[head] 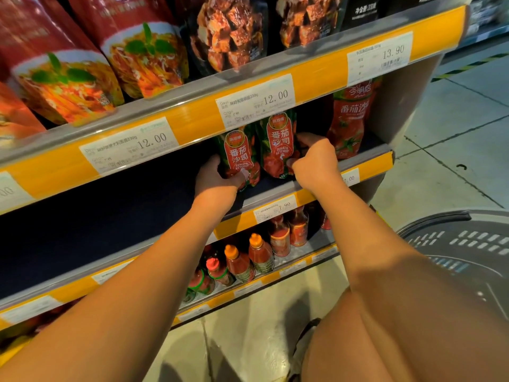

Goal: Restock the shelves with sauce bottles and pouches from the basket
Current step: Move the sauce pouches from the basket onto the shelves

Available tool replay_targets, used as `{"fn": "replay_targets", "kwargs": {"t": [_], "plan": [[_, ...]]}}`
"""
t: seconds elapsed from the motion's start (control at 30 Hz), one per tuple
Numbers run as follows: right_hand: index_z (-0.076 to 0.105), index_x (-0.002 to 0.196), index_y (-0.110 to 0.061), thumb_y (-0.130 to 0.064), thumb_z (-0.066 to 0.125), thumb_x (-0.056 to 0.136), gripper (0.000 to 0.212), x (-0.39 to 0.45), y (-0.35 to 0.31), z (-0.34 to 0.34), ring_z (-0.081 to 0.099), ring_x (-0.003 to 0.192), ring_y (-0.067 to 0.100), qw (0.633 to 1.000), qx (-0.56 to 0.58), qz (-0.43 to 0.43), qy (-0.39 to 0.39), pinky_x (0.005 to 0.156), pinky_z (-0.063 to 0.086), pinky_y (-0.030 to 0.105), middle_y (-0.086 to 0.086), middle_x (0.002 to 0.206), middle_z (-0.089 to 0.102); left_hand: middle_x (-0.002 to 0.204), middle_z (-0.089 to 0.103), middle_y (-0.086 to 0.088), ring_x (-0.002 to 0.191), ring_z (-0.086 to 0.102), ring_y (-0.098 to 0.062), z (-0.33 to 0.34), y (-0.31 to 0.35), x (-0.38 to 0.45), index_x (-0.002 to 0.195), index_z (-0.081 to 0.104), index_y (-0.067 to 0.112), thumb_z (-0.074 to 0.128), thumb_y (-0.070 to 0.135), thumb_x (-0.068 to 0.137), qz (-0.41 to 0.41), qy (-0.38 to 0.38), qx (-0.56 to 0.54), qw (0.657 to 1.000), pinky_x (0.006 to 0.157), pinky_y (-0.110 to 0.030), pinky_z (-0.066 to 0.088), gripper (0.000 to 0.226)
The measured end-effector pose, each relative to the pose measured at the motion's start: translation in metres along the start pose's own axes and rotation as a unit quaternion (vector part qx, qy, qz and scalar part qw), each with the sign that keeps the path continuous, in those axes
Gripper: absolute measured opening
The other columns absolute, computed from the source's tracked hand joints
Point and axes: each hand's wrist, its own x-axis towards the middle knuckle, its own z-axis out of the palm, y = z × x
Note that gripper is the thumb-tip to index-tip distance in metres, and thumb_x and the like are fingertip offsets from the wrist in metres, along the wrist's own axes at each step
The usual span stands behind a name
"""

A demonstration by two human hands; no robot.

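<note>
- Two tomato ketchup pouches stand upright side by side on the middle shelf [275, 190], near its front edge and toward its right end; the left ketchup pouch [239, 158] sits slightly nearer than the right ketchup pouch [278, 146], and the two touch or nearly touch.
- The left hand [213, 177] holds the left pouch low down, fingers wrapped round its left side and the thumb pressing across the front near the base.
- The right hand [314, 158] grips the right pouch along its right edge, fingers curled behind it and the thumb at the lower front.
- These are soft stand-up bags, so they likely feel light to moderate in weight, give under pressure and slump if squeezed mid-body; the glossy film looks slippery.
- The best hold is probably low at the sides, close to the gusseted base, so that the base settles flat.
- A taller tomato sauce pouch [351, 119] stands to the right, apart from the pair.
- To the left the middle shelf is dark, and I see no stock there.
- Squeeze bottles [260, 252] line the shelf below; the grey basket [468, 244] sits on the floor at right, its contents out of sight.
</note>
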Motion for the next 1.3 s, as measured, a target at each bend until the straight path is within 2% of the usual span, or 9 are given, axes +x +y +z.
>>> {"fn": "replay_targets", "kwargs": {"t": [0.07, 0.17, 0.3, 0.67, 0.87, 0.97, 1.07, 1.13, 1.3], "plan": [[0.058, 0.145, -0.015, -0.001, 0.076, 0.086, 0.063, 0.000, -0.001, 0.003, 0.057, 0.084, 0.010, 1.000, -0.008, 0.004, 0.010, 0.083, 0.051, 0.029, 0.006, 0.117, 0.069, 0.133, 0.066, 0.001, 0.112, 0.061, -0.015, 0.001, 0.001, 0.001, 0.133, 0.061, 0.018, 0.081, 0.033, 0.089, -0.001, 0.002, 0.006, 1.000, 0.096, -0.036, 0.050, 0.051], [0.056, 0.146, -0.017, 0.002, 0.072, 0.087, 0.064, -0.001, -0.003, 0.006, 0.057, 0.093, 0.014, 1.000, -0.007, 0.006, 0.022, 0.081, 0.050, 0.026, 0.008, 0.123, 0.069, 0.133, 0.067, -0.002, 0.115, 0.062, -0.018, 0.003, 0.001, 0.002, 0.132, 0.061, 0.017, 0.081, 0.035, 0.089, 0.002, 0.005, 0.022, 1.000, 0.094, -0.035, 0.050, 0.051], [0.057, 0.145, -0.016, 0.004, 0.068, 0.089, 0.061, -0.003, -0.004, 0.010, 0.065, 0.102, 0.023, 0.999, 0.015, 0.028, 0.033, 0.085, 0.057, 0.034, 0.009, 0.122, 0.069, 0.128, 0.069, -0.003, 0.108, 0.063, -0.017, 0.008, 0.004, 0.005, 0.127, 0.063, 0.016, 0.081, 0.034, 0.089, 0.012, 0.019, 0.038, 0.999, 0.088, -0.030, 0.045, 0.046], [0.054, 0.148, -0.020, 0.003, 0.065, 0.091, 0.063, -0.006, -0.010, 0.012, 0.064, 0.118, 0.029, 0.997, 0.020, 0.045, 0.063, 0.082, 0.047, 0.025, 0.010, 0.136, 0.064, 0.131, 0.068, -0.004, 0.119, 0.063, -0.022, 0.014, 0.009, 0.007, 0.130, 0.062, 0.017, 0.081, 0.034, 0.089, 0.006, 0.033, 0.056, 0.998, 0.090, -0.029, 0.044, 0.048], [0.050, 0.149, -0.016, 0.000, 0.067, 0.090, 0.063, -0.011, -0.019, 0.006, 0.062, 0.121, 0.034, 0.998, -0.017, 0.048, 0.042, 0.086, 0.053, 0.034, 0.013, 0.137, 0.062, 0.136, 0.065, -0.004, 0.123, 0.061, -0.026, 0.010, 0.008, 0.008, 0.134, 0.058, 0.018, 0.081, 0.037, 0.088, -0.012, 0.012, 0.053, 0.998, 0.092, -0.032, 0.044, 0.055], [0.054, 0.141, -0.015, -0.005, 0.070, 0.088, 0.057, -0.014, -0.025, 0.000, 0.065, 0.110, 0.038, 0.994, -0.050, 0.076, 0.055, 0.084, 0.059, 0.043, 0.015, 0.127, 0.065, 0.145, 0.060, -0.005, 0.131, 0.056, -0.027, 0.000, 0.009, 0.004, 0.143, 0.053, 0.020, 0.082, 0.036, 0.087, -0.022, 0.001, 0.049, 0.999, 0.105, -0.039, 0.048, 0.066], [0.057, 0.104, -0.011, -0.007, 0.070, 0.085, 0.024, -0.018, -0.030, -0.006, 0.067, 0.093, 0.040, 0.990, -0.086, 0.092, 0.061, 0.064, 0.051, 0.039, 0.018, 0.109, 0.067, 0.139, 0.062, -0.005, 0.128, 0.059, -0.025, -0.015, 0.008, -0.006, 0.137, 0.056, 0.018, 0.082, 0.029, 0.088, -0.028, -0.008, 0.008, 1.000, 0.107, -0.041, 0.050, 0.057], [0.052, 0.094, -0.009, -0.011, 0.073, 0.084, 0.024, -0.023, -0.033, -0.007, 0.065, 0.089, 0.040, 0.990, -0.095, 0.086, 0.066, 0.061, 0.045, 0.036, 0.017, 0.108, 0.065, 0.133, 0.064, -0.007, 0.125, 0.060, -0.024, -0.027, 0.005, -0.015, 0.131, 0.059, 0.015, 0.081, 0.023, 0.090, -0.021, -0.009, -0.020, 1.000, 0.107, -0.041, 0.051, 0.047], [0.051, 0.091, -0.015, -0.025, 0.078, 0.084, 0.030, -0.045, -0.041, -0.007, 0.058, 0.085, 0.033, 0.994, -0.056, 0.065, 0.069, 0.064, 0.042, 0.038, 0.008, 0.095, 0.060, 0.130, 0.065, -0.003, 0.124, 0.061, -0.018, -0.062, -0.007, -0.040, 0.123, 0.062, 0.022, 0.078, 0.029, 0.092, 0.009, -0.002, -0.044, 0.999, 0.096, -0.029, 0.052, 0.035]]}}
